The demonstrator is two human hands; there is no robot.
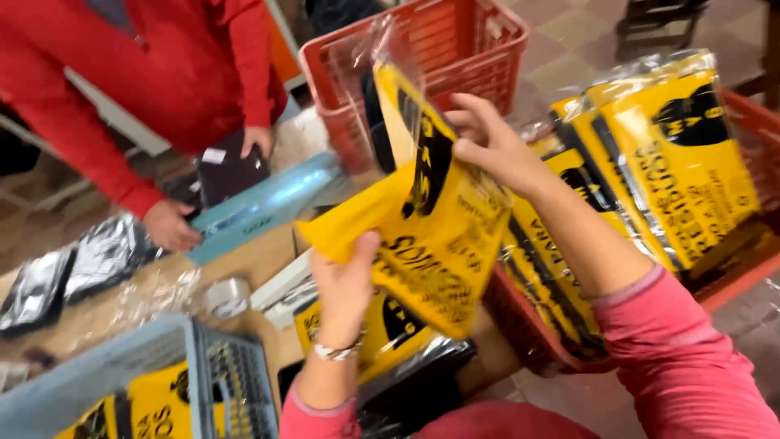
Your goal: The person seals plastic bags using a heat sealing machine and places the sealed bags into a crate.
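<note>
We hold a yellow packet (pixel 431 244) in clear wrap up over the desk (pixel 260 260), between the two red crates. Our left hand (pixel 345 284) pinches its lower edge, grip closed on the packet; our right hand (pixel 496 146) closes its fingers on the top, near the loose plastic flap. We judge the slick wrap could slide out of either pinch, since only fingertips carry it, and the packet could then drop onto the others lying below it.

The floor is tiled in dull red and grey. The red crate (pixel 747 276) at our right is packed with upright yellow packets (pixel 674 154); another red crate (pixel 479 41) stands behind. A grey basket (pixel 203 366) nearer us holds more. Across the wooden desk, a person in a red sleeve (pixel 89 162) rests a hand (pixel 166 226) by a blue tool (pixel 268 203). Silver bags (pixel 73 272) and a tape roll (pixel 227 297) lie nearby.
</note>
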